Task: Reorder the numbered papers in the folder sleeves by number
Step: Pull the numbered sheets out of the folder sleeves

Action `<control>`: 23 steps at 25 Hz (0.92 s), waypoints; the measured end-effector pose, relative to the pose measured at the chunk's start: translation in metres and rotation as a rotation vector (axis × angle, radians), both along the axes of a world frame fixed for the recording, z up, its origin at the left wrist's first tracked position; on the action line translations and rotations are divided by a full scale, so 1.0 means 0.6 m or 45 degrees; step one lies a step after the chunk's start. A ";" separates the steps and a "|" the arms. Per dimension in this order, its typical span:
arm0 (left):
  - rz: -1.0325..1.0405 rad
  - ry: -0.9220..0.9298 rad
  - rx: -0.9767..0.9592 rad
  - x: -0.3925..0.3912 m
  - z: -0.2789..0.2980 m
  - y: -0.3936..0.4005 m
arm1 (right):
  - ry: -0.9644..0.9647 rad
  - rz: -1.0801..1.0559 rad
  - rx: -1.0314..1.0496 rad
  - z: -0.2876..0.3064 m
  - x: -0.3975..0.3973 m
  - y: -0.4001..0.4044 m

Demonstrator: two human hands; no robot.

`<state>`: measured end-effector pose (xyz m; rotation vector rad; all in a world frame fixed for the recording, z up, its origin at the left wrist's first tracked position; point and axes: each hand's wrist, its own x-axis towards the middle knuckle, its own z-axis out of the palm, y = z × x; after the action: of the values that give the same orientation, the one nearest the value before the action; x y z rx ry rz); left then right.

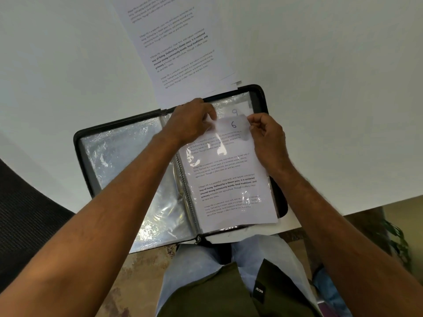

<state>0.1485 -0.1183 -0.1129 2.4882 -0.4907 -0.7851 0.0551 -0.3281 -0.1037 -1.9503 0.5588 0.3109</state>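
A folder (258, 92) with a dark, matt, cloth-like cover and a zip along its edge lies on a smooth, matt white table (343, 88). Its clear plastic sleeves (119, 154) are glossy and crinkled, catching bright glare. A spiral binding (186, 186) runs down the spine. The paper marked 6 (229, 177) is matt white paper with black print, partly under shiny plastic. More matt printed sheets (178, 49) lie beyond. The person's top (206, 291) is dull olive cloth. A dark woven mesh surface (25, 213) looks rough.
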 end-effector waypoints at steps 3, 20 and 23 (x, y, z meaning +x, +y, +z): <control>0.017 -0.051 -0.049 0.000 0.001 -0.006 | -0.015 -0.032 0.035 -0.002 -0.002 -0.001; 0.533 -0.342 -0.324 0.107 0.039 0.012 | 0.145 -0.048 0.186 -0.004 -0.026 -0.009; 0.605 -0.404 -0.341 0.141 0.061 0.022 | 0.161 -0.040 0.145 -0.010 -0.032 -0.012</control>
<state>0.2329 -0.1049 -0.0762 2.3399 -0.0849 -0.1300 0.0362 -0.3352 -0.1096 -1.8190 0.6396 0.4388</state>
